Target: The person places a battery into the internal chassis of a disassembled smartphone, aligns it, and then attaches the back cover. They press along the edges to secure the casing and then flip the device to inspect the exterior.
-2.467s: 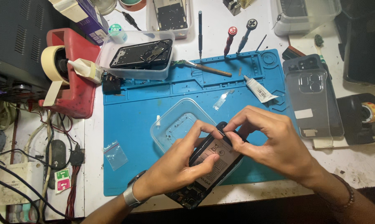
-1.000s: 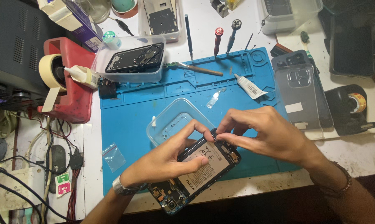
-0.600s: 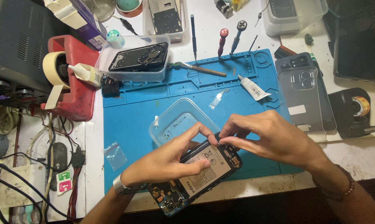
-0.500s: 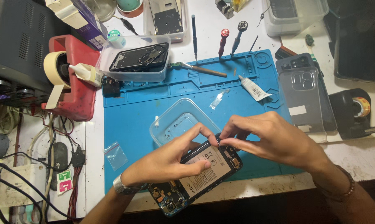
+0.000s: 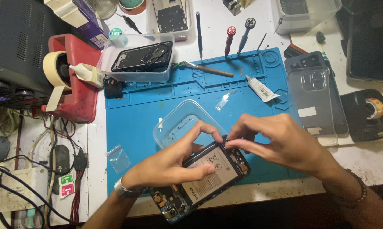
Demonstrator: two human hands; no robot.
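An opened phone (image 5: pixel 204 180) with its back off lies tilted over the near edge of the blue work mat (image 5: pixel 136 123), its white-labelled battery facing up. My left hand (image 5: pixel 170 163) grips the phone along its left side, thumb resting on the battery. My right hand (image 5: pixel 276 142) pinches at the phone's upper corner with fingertips close together; whatever small part sits between them is hidden. Both hands meet at that corner.
A clear plastic tray (image 5: pixel 181 125) lies just behind the phone. Another tray (image 5: pixel 136 61) holds a phone frame. Screwdrivers (image 5: pixel 228 40), a glue tube (image 5: pixel 261 89), a clear phone case (image 5: pixel 316 95), a red tape dispenser (image 5: pixel 73 78) and cables (image 5: pixel 30 169) surround the mat.
The phone has been turned and lifted slightly, exposing more of the battery. My right fingertips have settled on the upper corner; my left thumb now rests on the battery.
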